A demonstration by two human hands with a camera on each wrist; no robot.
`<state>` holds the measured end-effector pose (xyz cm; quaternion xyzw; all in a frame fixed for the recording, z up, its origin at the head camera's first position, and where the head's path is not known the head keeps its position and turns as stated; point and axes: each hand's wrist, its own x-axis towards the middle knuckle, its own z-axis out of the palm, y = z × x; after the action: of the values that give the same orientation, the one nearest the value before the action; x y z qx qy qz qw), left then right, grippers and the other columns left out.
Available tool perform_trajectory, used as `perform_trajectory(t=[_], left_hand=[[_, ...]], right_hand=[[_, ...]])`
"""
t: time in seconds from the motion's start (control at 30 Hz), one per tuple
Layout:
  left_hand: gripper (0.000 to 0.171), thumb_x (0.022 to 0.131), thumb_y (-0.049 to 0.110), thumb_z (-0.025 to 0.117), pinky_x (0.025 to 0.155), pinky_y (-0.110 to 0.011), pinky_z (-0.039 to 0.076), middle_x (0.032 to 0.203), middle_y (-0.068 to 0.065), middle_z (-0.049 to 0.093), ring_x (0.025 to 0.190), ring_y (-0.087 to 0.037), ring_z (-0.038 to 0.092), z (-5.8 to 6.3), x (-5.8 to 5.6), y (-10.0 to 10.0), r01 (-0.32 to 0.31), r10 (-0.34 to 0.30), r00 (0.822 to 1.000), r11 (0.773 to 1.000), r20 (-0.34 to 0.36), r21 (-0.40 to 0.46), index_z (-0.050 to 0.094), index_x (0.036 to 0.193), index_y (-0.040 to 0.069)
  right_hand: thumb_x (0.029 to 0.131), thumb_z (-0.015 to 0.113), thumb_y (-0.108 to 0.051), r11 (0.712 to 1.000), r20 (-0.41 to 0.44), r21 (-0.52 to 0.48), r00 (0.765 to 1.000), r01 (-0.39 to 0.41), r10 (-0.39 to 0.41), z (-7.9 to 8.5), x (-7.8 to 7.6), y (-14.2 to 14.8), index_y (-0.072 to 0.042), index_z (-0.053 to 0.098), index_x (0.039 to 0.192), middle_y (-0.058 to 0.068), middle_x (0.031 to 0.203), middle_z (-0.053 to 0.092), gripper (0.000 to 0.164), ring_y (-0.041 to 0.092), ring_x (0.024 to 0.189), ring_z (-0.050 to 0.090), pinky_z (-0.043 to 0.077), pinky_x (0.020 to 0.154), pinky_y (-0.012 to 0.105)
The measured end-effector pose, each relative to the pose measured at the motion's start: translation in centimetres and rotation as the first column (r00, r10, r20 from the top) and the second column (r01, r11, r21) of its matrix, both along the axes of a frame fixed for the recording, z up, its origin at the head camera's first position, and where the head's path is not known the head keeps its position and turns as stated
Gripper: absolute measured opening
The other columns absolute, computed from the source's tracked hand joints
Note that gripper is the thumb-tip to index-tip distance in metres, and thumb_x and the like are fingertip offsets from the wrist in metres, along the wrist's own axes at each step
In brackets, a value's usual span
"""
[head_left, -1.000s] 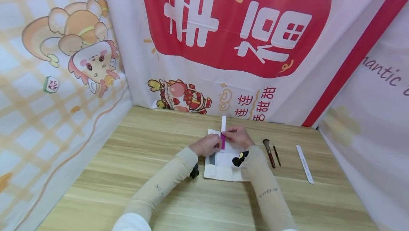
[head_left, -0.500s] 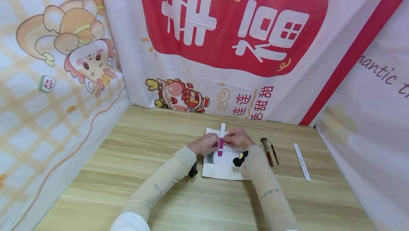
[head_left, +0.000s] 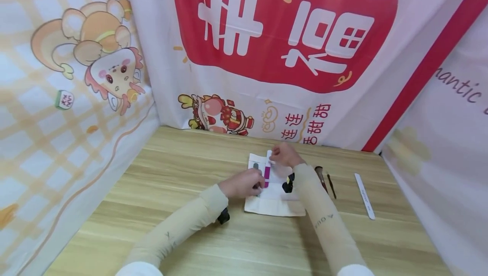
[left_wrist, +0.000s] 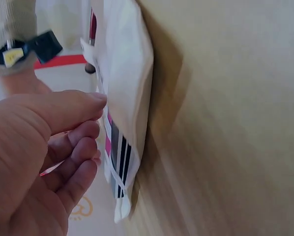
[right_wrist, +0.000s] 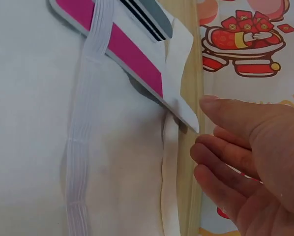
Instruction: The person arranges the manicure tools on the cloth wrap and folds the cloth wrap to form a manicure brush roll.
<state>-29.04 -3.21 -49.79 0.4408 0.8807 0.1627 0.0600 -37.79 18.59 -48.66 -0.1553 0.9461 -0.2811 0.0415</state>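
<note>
As the white cloth pouch point(head_left: 274, 208) lies spread just below centre, a pink-and-white nail file point(head_left: 267, 173) sits in it under an elastic strap point(right_wrist: 78, 162)!
Nearest, beige sleeves point(head_left: 183, 225) angle up from the bottom edge; at lower right, a white file point(head_left: 364, 196). Now the left hand point(head_left: 241, 183), lower centre: fingers loosely curled, nothing seen in them, and whether it touches the pouch I can't tell. Right of centre, a brush point(head_left: 320, 175) and a thin dark tool point(head_left: 331, 185) on the wooden table point(head_left: 183, 161). A grey striped piece point(right_wrist: 159, 17) lies beside the strapped file. Beyond, the right hand point(head_left: 286, 155) is at the file's white tip, thumb and fingers parted, no hold visible. Farthest, the red-panelled hanging cloth point(head_left: 267, 62) fills the top.
</note>
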Motion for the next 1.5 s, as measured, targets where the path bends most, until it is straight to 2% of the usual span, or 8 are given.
perform_trajectory(t=[0.17, 0.33, 0.43, 0.6, 1.03, 1.27, 1.4, 1.5], left_hand=[[0.007, 0.096, 0.011, 0.075, 0.084, -0.022, 0.053, 0.096, 0.0, 0.073, 0.087, -0.008, 0.06, 0.1, 1.1, 0.7, 0.069, -0.069, 0.997, 0.998, -0.037, -0.012, 0.081, 0.1, 0.011], [0.007, 0.097, 0.013, 0.075, 0.081, -0.019, 0.05, 0.092, 0.003, 0.07, 0.083, -0.006, 0.056, -0.4, 1.5, 1.0, 0.08, -0.081, 0.996, 0.997, -0.045, -0.017, 0.082, 0.098, 0.013], [0.007, 0.096, 0.012, 0.075, 0.08, -0.019, 0.049, 0.093, 0.003, 0.07, 0.083, -0.006, 0.056, -0.6, 1.6, 1.1, 0.088, -0.088, 0.995, 0.996, -0.037, -0.008, 0.082, 0.097, 0.013], [0.006, 0.096, 0.011, 0.075, 0.082, -0.019, 0.049, 0.094, 0.002, 0.07, 0.085, -0.006, 0.057, -0.8, 1.9, 1.4, 0.089, -0.088, 0.996, 0.996, -0.012, 0.015, 0.08, 0.095, 0.013], [0.007, 0.095, 0.007, 0.073, 0.086, -0.02, 0.052, 0.096, -0.001, 0.071, 0.087, -0.006, 0.058, -1.4, 1.8, 1.0, 0.042, -0.046, 0.997, 0.996, 0.062, 0.074, 0.078, 0.097, 0.011], [0.007, 0.096, 0.008, 0.072, 0.084, -0.021, 0.052, 0.092, 0.002, 0.069, 0.086, -0.006, 0.057, -1.5, 2.1, 0.6, 0.015, -0.02, 0.997, 0.997, 0.068, 0.07, 0.077, 0.093, 0.011], [0.007, 0.096, 0.008, 0.071, 0.083, -0.02, 0.05, 0.092, 0.002, 0.068, 0.085, -0.006, 0.056, -1.5, 2.2, 0.4, -0.001, -0.006, 0.997, 0.997, 0.081, 0.075, 0.076, 0.092, 0.012], [0.007, 0.096, 0.008, 0.071, 0.082, -0.02, 0.05, 0.094, 0.002, 0.067, 0.086, -0.005, 0.056, -1.4, 2.1, 0.3, -0.014, 0.007, 0.996, 0.997, 0.091, 0.078, 0.075, 0.093, 0.013]], right_hand=[[0.094, 0.078, -0.01, 0.997, -0.005, -0.013, 0.997, 0.073, -0.073, -0.5, -0.2, 0.3, 0.001, 0.06, 0.085, 0.007, 0.081, 0.056, 0.023, 0.019, 0.075, 0.051, 0.044, 0.071, 0.033], [0.095, 0.077, -0.013, 0.994, 0.006, -0.034, 0.994, 0.107, -0.107, -1.9, -0.1, 0.2, -0.005, 0.069, 0.107, 0.008, 0.104, 0.069, 0.017, 0.022, 0.095, 0.064, 0.056, 0.089, 0.038], [0.096, 0.076, -0.013, 0.997, -0.035, -0.026, 0.996, 0.077, -0.077, -2.6, -0.2, 0.1, -0.005, 0.068, 0.109, 0.011, 0.105, 0.07, 0.017, 0.024, 0.096, 0.065, 0.057, 0.089, 0.04], [0.096, 0.077, -0.013, 1.0, -0.111, 0.007, 0.994, 0.019, -0.018, -3.3, -0.3, 0.5, -0.006, 0.067, 0.099, 0.01, 0.098, 0.068, 0.013, 0.021, 0.088, 0.06, 0.053, 0.082, 0.037], [0.095, 0.078, -0.013, 0.999, -0.102, -0.032, 0.994, -0.042, 0.039, -3.1, 1.0, 0.3, -0.007, 0.067, 0.095, 0.008, 0.095, 0.069, 0.012, 0.018, 0.088, 0.062, 0.054, 0.085, 0.035], [0.094, 0.079, -0.013, 0.991, -0.141, -0.041, 0.982, -0.13, 0.123, -3.6, 2.0, 0.2, -0.005, 0.063, 0.088, 0.006, 0.082, 0.063, 0.019, 0.016, 0.08, 0.06, 0.054, 0.076, 0.031], [0.094, 0.079, -0.015, 0.986, -0.15, -0.047, 0.977, -0.161, 0.152, -3.7, 2.4, 0.1, -0.006, 0.068, 0.097, 0.006, 0.093, 0.071, 0.015, 0.021, 0.097, 0.072, 0.06, 0.089, 0.036], [0.094, 0.08, -0.016, 0.985, -0.158, -0.039, 0.974, -0.17, 0.162, -3.6, 2.6, -0.1, -0.004, 0.073, 0.116, 0.011, 0.114, 0.077, 0.026, 0.029, 0.115, 0.073, 0.058, 0.102, 0.044]])
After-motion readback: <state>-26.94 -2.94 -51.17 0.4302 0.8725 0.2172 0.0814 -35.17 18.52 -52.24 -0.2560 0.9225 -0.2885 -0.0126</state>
